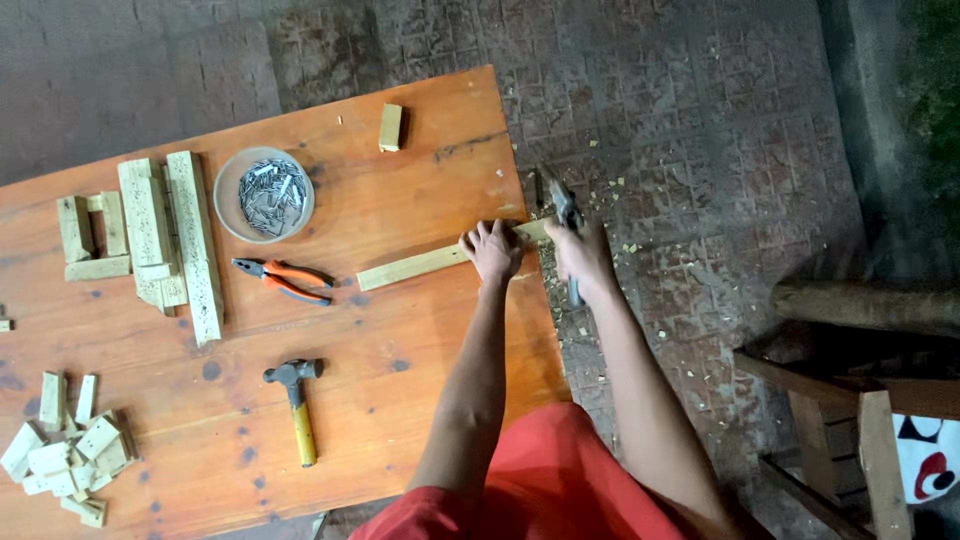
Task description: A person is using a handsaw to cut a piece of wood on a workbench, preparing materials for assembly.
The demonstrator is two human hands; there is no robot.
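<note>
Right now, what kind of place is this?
Probably a home woodworking spot: an orange wooden table holds a hammer, pliers, a bowl of nails and cut wood blocks.

**Inspector:** What can't be confirmed?

**Assistant:** The right hand (583, 255) covers most of its tool (566, 215); blade type unreadable. The left hand (492, 250) hides part of the wood strip (420, 267). 1 small block (5, 324) is cut by the left edge. Items in the bowl (264, 194) are too small to identify.

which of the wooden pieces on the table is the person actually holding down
The long thin strip at the table's right edge, with the left hand pressing on it. The other wood pieces lie untouched, stacked or scattered farther left.
</note>
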